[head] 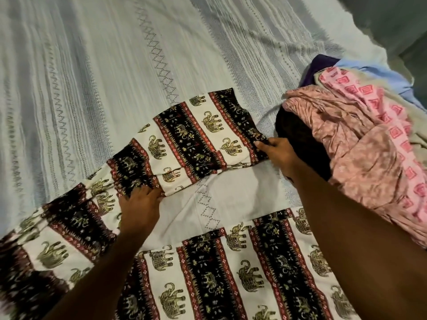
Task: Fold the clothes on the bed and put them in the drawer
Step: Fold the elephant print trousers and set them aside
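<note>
My left hand (141, 204) and right hand (276, 151) pinch the elephant-print trousers (198, 135) mid-fold on the bed (92, 65); next, I'd lay the legs together.

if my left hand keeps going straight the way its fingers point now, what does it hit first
Most likely more of the elephant-print garment that the left hand already grips: its folded strip lies right ahead of the fingertips. Past that is only the bedspread. The pile of clothes sits off to the right, out of that line.

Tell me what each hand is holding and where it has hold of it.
Both hold the elephant-print garment: the left hand grips the near edge of its folded strip, and the right hand pinches that strip's right end.
</note>
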A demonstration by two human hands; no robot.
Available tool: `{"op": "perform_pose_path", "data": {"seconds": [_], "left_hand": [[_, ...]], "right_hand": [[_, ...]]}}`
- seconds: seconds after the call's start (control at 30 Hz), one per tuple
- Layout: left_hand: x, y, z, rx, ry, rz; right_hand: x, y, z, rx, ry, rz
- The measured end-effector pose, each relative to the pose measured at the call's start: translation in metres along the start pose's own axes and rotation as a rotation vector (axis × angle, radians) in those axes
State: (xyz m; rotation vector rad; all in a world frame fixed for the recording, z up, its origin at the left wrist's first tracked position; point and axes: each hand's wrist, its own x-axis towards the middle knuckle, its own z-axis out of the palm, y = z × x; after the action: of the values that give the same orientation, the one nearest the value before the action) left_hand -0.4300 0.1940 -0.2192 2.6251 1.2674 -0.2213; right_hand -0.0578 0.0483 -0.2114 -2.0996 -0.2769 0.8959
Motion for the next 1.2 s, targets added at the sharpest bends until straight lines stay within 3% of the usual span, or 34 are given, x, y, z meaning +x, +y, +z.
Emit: {"op": "perform_pose_path", "data": {"seconds": [0.1, 0.17, 0.23, 0.37, 0.47, 0.63, 0.77, 0.9, 1.03, 1.2], "left_hand": [[-0.007, -0.007, -0.006, -0.142, 0.012, 0.052], [-0.018, -0.005, -0.014, -0.239, -0.014, 0.128], [-0.031, -0.004, -0.018, -0.266, -0.075, 0.244], [-0.04, 0.003, -0.01, -0.249, -0.126, 0.389], [-0.028, 0.002, -0.01, -0.401, 0.005, 0.246], [0.014, -0.039, -0.025, -0.433, 0.215, -0.109], [0.049, -0.091, -0.019, -0.29, -0.022, -0.218], [0.06, -0.096, 0.0, -0.192, -0.142, -0.168], [0.062, -0.088, 0.009, -0.129, -0.122, -0.176], [0.08, -0.093, 0.005, -0.131, -0.112, -0.133]], "right_hand": [[-0.005, -0.001, 0.003, 0.132, 0.16, -0.024], [-0.013, -0.002, -0.002, 0.097, 0.301, -0.072], [-0.022, 0.0, -0.011, -0.063, 0.411, -0.093], [-0.039, 0.01, -0.027, -0.537, 0.335, -0.012], [-0.038, 0.004, -0.022, -0.726, 0.393, -0.176], [-0.018, -0.026, 0.007, -0.675, 0.311, -0.396], [0.014, -0.055, 0.028, -0.612, 0.249, -0.544], [0.055, -0.079, 0.058, -0.52, 0.207, -0.404], [0.089, -0.09, 0.073, -0.686, 0.168, -0.159], [0.113, -0.111, 0.062, -0.684, 0.29, -0.199]]}}
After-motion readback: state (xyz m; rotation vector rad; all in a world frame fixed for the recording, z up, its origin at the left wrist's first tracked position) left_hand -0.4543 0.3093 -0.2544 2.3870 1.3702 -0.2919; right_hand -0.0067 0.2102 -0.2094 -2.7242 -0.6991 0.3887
